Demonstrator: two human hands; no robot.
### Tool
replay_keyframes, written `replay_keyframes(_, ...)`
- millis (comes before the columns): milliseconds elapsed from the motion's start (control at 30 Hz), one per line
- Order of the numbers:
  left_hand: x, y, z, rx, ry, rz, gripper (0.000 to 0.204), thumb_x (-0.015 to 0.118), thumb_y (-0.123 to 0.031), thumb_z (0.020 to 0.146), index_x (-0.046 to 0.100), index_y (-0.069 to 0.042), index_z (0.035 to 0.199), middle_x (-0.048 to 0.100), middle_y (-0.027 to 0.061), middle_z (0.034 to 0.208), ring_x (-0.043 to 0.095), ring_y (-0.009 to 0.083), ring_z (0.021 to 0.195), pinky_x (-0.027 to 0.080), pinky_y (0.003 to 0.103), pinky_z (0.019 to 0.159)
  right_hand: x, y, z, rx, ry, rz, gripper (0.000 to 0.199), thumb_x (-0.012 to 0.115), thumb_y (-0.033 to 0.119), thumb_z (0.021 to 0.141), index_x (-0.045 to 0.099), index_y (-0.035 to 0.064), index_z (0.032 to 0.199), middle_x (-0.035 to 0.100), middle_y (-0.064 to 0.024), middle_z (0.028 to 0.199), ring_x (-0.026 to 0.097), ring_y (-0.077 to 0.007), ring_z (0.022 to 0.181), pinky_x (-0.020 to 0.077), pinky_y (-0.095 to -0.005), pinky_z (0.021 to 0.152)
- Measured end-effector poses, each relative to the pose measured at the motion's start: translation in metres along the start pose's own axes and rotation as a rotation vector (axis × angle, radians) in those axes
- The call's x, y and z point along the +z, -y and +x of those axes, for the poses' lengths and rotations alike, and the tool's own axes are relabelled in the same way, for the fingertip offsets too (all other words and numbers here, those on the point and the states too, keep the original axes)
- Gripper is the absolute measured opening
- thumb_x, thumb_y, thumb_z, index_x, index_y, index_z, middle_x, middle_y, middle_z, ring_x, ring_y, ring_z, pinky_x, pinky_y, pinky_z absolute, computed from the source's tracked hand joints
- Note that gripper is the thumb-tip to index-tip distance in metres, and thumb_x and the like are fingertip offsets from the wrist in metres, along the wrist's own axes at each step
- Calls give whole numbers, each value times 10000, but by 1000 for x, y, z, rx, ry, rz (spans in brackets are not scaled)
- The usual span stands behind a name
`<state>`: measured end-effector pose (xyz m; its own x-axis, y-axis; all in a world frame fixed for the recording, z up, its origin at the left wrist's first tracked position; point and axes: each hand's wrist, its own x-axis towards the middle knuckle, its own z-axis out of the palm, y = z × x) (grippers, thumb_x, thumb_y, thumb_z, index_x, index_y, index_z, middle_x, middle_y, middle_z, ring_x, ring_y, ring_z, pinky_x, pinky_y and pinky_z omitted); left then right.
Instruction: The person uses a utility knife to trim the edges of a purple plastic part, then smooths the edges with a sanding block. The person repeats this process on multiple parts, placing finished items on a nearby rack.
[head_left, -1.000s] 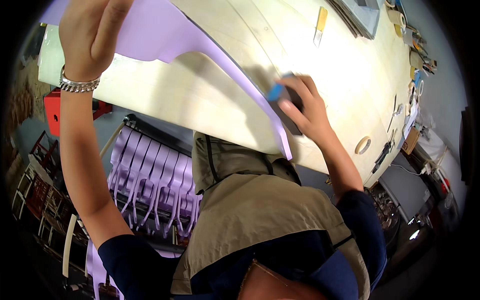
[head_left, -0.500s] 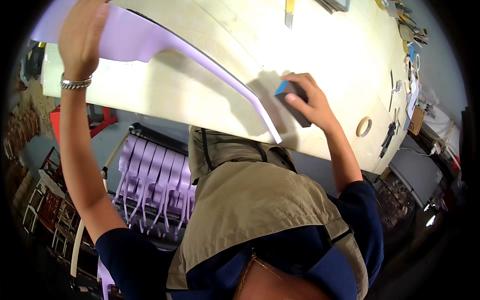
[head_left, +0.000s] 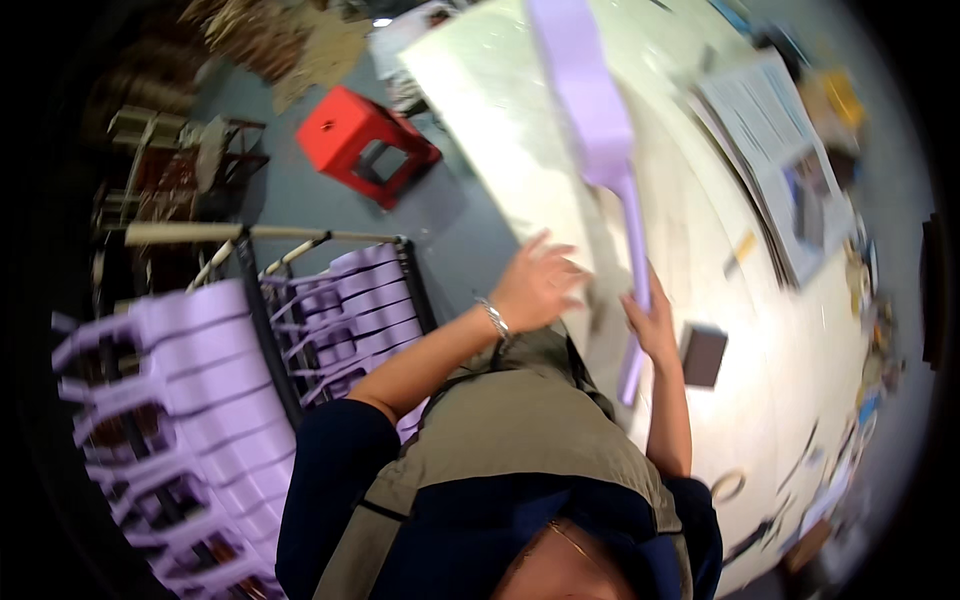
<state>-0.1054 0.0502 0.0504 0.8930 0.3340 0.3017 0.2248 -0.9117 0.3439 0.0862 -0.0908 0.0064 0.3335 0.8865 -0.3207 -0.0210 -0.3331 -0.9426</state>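
A long lavender panel (head_left: 597,115), wide at the far part and narrowing to a slim leg toward me, extends along the pale table (head_left: 480,105). My right hand (head_left: 655,328) is closed around its slim leg. Just left of that leg, my left hand (head_left: 540,283) is raised near the table's edge, fingers spread and holding nothing. A dark sanding block (head_left: 704,355) lies on the table to the right of my right hand. Motion blurs the panel, and its far end runs out of view.
Racks at left hold several similar lavender panels (head_left: 215,355). A red stool (head_left: 350,140) stands on the floor beyond them. On the table lie a stack of printed sheets (head_left: 770,140), a yellow-handled cutter (head_left: 741,250) and a tape roll (head_left: 728,486).
My right hand has let go of the sanding block and taken the panel's leg. My left hand has come off the panel. The view has turned left, toward the racks.
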Motion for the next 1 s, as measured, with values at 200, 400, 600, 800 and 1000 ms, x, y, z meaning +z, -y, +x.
replay_keyframes(200, -27, -15, 11, 201, -235, 379, 573, 560, -105, 750, 434, -205, 1300, 470, 100, 1292, 414, 250, 1238, 279, 459, 1077, 4, 94, -34, 247, 283, 170, 549, 597, 74, 797, 388, 10, 1300, 452, -2, 714, 406, -62, 469, 352, -212, 406)
replay_keyframes(400, -79, 30, -9, 84, -277, 453, 91, 544, -150, 760, 535, -109, 841, 523, 23, 695, 547, 192, 658, 415, 407, 960, 40, 166, -1, 415, 654, 261, 500, 501, 275, 863, 397, -34, 1242, 517, -94, 728, 467, -133, 507, 443, -285, 468)
replay_keyframes(600, -206, 118, -67, -595, -244, 100, 497, 681, -202, 680, 442, -38, 1083, 605, 174, 868, 616, 327, 830, 509, 410, 683, 123, 195, 59, 204, 887, 483, 778, 299, 589, 911, 198, -2, 1407, 530, -213, 1154, 603, -305, 971, 534, -431, 802)
replay_keyframes(800, -348, 145, -147, -407, -583, -340, 429, 611, -51, 819, 402, -32, 1193, 532, 41, 875, 650, 213, 890, 510, 311, 768, 173, 148, 80, 329, 941, 587, 580, 352, 433, 962, 318, 19, 1366, 573, -152, 1130, 609, -243, 965, 519, -408, 838)
replay_keyframes(1000, -434, 143, -178, -369, -1446, -797, 272, 622, -275, 872, 573, -19, 951, 622, 52, 768, 590, 139, 643, 499, 268, 583, 168, 123, 99, 356, 806, 636, 514, 381, 402, 964, 369, 53, 1341, 596, -115, 1092, 618, -208, 939, 529, -377, 811)
